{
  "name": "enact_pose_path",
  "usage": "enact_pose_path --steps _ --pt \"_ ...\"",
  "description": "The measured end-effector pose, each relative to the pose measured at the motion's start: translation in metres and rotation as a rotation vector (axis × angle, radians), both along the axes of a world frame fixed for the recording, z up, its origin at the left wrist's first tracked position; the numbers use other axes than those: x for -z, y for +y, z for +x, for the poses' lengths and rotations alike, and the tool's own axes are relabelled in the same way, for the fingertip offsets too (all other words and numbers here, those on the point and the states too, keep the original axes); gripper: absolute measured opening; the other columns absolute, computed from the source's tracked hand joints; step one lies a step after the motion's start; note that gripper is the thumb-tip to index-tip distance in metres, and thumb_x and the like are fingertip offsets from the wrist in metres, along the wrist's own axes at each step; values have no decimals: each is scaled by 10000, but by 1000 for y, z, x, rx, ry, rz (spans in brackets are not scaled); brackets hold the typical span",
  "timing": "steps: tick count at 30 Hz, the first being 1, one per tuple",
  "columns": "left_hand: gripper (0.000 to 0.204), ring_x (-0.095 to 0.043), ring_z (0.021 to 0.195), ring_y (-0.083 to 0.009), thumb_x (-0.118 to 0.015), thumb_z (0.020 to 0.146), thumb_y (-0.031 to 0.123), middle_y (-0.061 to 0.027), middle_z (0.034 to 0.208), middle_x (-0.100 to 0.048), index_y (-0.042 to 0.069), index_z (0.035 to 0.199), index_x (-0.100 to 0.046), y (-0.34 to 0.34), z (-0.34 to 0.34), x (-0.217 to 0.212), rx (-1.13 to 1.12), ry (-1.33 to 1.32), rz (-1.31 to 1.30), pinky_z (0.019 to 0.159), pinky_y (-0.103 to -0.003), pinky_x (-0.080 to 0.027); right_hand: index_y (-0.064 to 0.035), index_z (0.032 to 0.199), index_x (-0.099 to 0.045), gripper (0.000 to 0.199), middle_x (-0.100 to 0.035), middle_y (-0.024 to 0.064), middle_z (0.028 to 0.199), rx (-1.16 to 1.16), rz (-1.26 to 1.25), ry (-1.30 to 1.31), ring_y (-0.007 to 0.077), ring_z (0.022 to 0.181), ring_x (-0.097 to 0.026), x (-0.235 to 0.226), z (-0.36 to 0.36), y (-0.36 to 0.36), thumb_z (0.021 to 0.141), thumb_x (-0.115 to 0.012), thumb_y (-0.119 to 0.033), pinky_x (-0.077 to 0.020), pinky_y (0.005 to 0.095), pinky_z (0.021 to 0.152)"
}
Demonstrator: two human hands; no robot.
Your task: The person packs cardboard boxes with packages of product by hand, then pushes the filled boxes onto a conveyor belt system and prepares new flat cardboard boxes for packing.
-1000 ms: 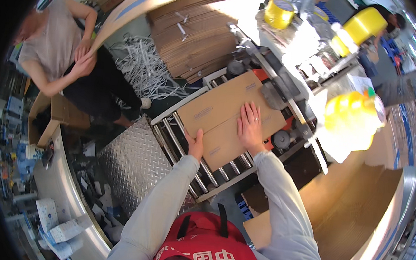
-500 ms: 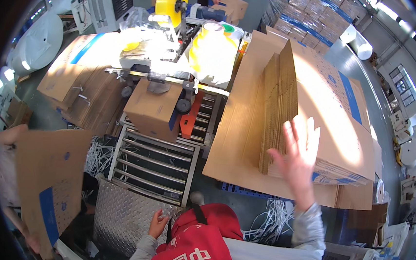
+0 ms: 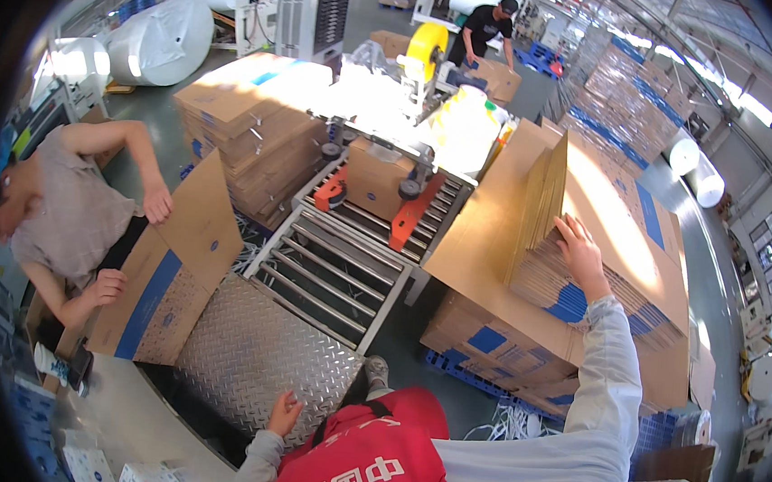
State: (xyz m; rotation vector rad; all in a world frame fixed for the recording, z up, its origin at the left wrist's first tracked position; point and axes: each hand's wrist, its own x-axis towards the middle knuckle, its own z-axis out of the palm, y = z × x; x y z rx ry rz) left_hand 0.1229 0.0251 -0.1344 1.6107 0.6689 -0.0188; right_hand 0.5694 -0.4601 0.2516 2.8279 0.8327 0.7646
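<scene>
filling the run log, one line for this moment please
right hand: on upright flat cartons | left hand: low, free, by tread plate | box: on rollers

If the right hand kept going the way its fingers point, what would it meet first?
The right hand points up and away onto the upright bundle of flattened cardboard boxes on the pallet stack. Its fingertips seem already at or on the bundle, though depth is hard to judge.

The right hand (image 3: 578, 249) is laid on upright flattened cartons (image 3: 544, 219); the left hand (image 3: 285, 412) is rested against the ribbed steel plate (image 3: 260, 349).
</scene>
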Motion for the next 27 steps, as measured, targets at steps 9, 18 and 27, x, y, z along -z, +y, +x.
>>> enact_pose_path --steps 9,18,27 --pt "402 -650 872 -200 -637 868 214 -130 967 -675 13 1209 -565 -31 -114 14 -127 66 65 777 -329 -517 -97 877 -643 83 -641 87 805 199 87 -617 274 729 -632 -126 -6 -46 841 -646 -171 -504 366 634" --pt "535 -572 1128 -217 -568 937 407 -137 1250 -579 46 1323 -485 -7 -40 -121 -408 -262 -271 921 -381 -463 -46 660 -521 482 -439 47 560 -902 264 -907 200 461 -446 -252 -244 244 782 -663 -490 -337 306 419" --pt "997 -228 1391 -297 -640 832 470 -167 1540 -127 104 1512 -9 15 -8 -288 -996 -885 -399 1105 -462 -238 -96 492 -454 733 -471 50 473 -1141 1584 339 161 459 -423 -29 -102 274 999 -197 -559 -350 288 495"
